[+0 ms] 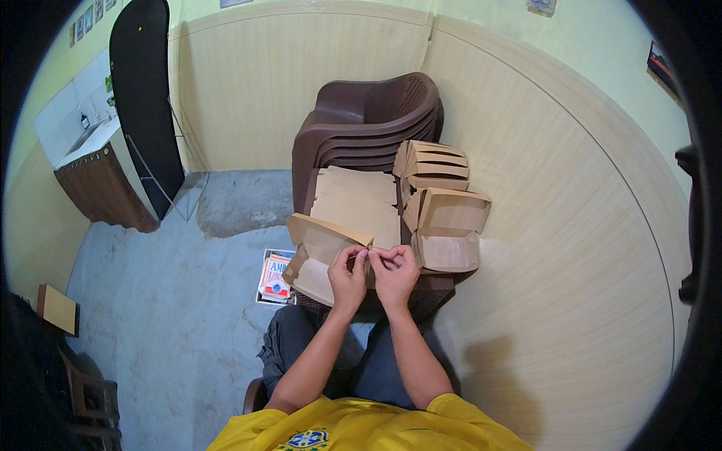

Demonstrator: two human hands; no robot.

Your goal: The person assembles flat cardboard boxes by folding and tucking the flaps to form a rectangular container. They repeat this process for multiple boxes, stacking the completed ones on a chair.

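Cardboard, thin and brown, is what I have at the fingertips: a partly folded box (310, 264), caught at its right-hand corner. From my remote seat I read the left hand (348, 278) as pinching that corner between thumb and fingers, while the right hand (396, 275) nips it from the other side, nearly touching its partner. Neither palm seems to carry any load. The rest of the box spreads out to the left of the grip, with one long panel slanting up on the far side.

I would expect it to be very light, with flat walls that stay stiff and creases that spring back. The surface looks matte, so I doubt it would slip. The small corner flaps are what I'd worry about: too hard a squeeze could crush or tear them. I'd take hold at the corners, flap and wall together, and keep pressure off the middle of the broad panels, which could buckle.

Just beyond the grip lie flat cardboard sheets (352, 194). To its right sits a folded box (450, 249) with its lid raised, and behind that are more brown boxes (435, 167). Farther off stand stacked chairs (374, 113).
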